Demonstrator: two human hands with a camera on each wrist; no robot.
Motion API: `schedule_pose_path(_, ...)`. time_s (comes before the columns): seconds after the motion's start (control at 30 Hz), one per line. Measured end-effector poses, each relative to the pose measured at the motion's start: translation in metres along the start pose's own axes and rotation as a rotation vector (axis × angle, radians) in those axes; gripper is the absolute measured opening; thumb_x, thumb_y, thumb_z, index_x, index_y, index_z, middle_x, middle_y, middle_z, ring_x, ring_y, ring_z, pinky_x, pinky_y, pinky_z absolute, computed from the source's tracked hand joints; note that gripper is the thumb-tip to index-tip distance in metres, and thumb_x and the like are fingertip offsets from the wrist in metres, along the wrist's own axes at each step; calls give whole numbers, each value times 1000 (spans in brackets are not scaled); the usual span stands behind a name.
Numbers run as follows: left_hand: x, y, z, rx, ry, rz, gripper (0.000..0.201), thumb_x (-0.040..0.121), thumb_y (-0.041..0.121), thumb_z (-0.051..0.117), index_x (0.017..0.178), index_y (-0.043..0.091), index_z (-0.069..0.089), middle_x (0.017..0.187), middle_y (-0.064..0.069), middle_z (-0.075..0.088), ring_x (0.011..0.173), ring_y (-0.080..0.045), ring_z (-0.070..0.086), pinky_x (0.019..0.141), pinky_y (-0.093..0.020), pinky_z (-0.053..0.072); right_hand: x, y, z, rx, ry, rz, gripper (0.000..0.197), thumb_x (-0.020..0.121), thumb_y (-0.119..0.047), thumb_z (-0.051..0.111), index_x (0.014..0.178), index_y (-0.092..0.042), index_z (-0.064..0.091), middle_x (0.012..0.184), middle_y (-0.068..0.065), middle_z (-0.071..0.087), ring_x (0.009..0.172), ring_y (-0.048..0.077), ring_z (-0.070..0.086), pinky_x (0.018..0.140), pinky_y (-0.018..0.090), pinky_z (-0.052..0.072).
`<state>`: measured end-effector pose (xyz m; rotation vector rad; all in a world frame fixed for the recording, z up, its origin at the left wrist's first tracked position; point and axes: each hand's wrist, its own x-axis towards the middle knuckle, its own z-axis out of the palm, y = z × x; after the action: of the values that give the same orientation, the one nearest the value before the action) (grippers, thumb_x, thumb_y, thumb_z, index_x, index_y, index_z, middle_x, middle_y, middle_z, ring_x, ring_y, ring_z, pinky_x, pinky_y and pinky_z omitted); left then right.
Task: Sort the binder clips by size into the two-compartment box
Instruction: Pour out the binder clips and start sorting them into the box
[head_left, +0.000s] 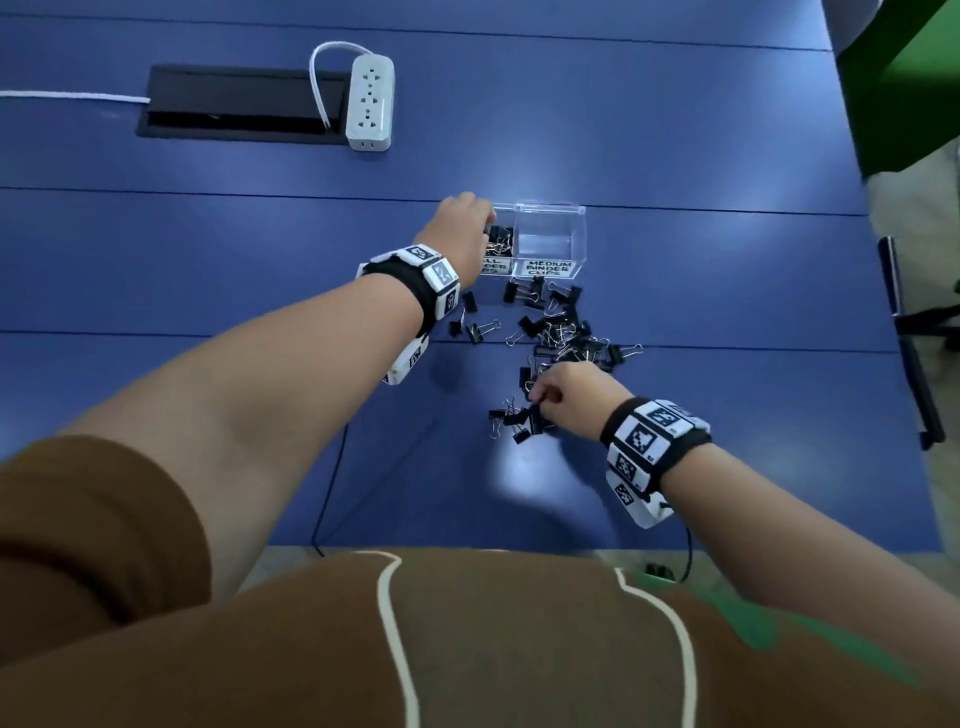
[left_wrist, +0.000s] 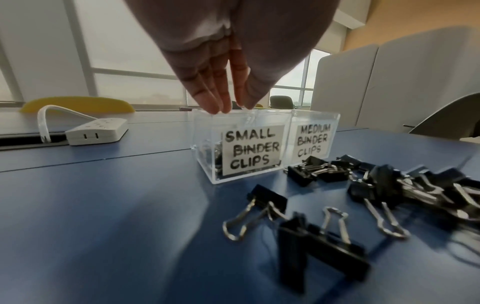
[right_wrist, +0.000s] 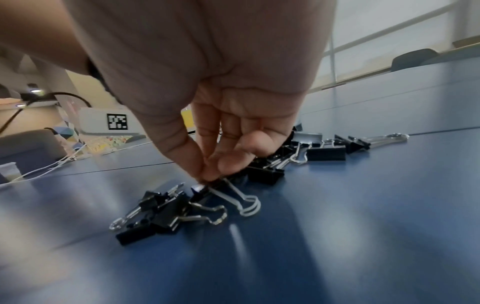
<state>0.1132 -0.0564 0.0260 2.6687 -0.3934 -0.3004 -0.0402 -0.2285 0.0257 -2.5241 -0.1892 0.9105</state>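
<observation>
A clear two-compartment box (head_left: 550, 209) (left_wrist: 203, 133) stands mid-table. Its left cell, labelled SMALL BINDER CLIPS, holds several black clips (head_left: 501, 239); the right cell, labelled MEDIUM BINDER CLIPS, looks bare. My left hand (head_left: 480, 221) (left_wrist: 231, 107) hovers over the small cell with straight fingers pointing down at its rim and nothing visibly held. A loose pile of black binder clips (head_left: 561, 332) (left_wrist: 389, 185) lies in front of the box. Nearer me is a small cluster (head_left: 511, 423) (right_wrist: 161, 214). My right hand (head_left: 540, 401) (right_wrist: 210, 175) pinches one clip (right_wrist: 203, 189) at that cluster, low on the table.
A white power strip (head_left: 370, 101) (left_wrist: 97, 133) and a black cable hatch (head_left: 239, 101) sit at the far left of the blue table (head_left: 727, 291). A dark chair (head_left: 914, 338) stands past the table's right edge. A few stray clips (head_left: 470, 327) lie under my left wrist.
</observation>
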Motion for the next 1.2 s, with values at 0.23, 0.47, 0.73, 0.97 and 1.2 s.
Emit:
schedule_pose_path(0.23, -89, 11, 30, -126, -30, 100, 15, 83, 8, 55, 97, 7, 61, 104, -14, 57, 102, -29, 52, 93, -41, 46, 6, 2, 10, 74, 158, -29, 14, 80, -11, 57, 92, -15, 65, 84, 2, 59, 76, 21, 57, 76, 32, 52)
schedule_pose_path(0.47, -156, 10, 84, -111, -281, -31, 22, 86, 29, 62, 97, 11, 57, 105, -9, 53, 104, -27, 49, 90, -44, 47, 5, -1, 45, -18, 119, -49, 22, 84, -20, 59, 104, -12, 62, 107, 8, 54, 105, 25, 51, 85, 41, 49)
schedule_pose_path(0.73, -158, 5, 84, -86, -227, -55, 17, 90, 22, 59, 96, 8, 53, 108, -10, 49, 106, -26, 45, 82, -43, 48, 16, 1, 25, 82, 251, -26, 19, 80, -9, 58, 97, -11, 66, 91, 0, 49, 82, 16, 50, 81, 30, 47)
schedule_pose_path(0.97, -158, 1, 76, -83, -204, -22, 10, 92, 17, 50, 99, 10, 49, 105, -8, 54, 102, -25, 48, 81, -36, 44, 14, 16, 7, 688, 367, 83, 33, 85, 4, 49, 107, -16, 62, 88, 0, 57, 68, 15, 56, 64, 15, 51)
schedule_pose_path(1.2, -156, 2, 69, -315, -114, -150, 23, 95, 19, 43, 116, 13, 52, 98, -12, 62, 97, -24, 51, 84, -36, 46, -3, 16, 4, 1096, 277, 222, 18, 88, -2, 44, 91, -7, 62, 67, 3, 53, 57, 15, 47, 51, 25, 47)
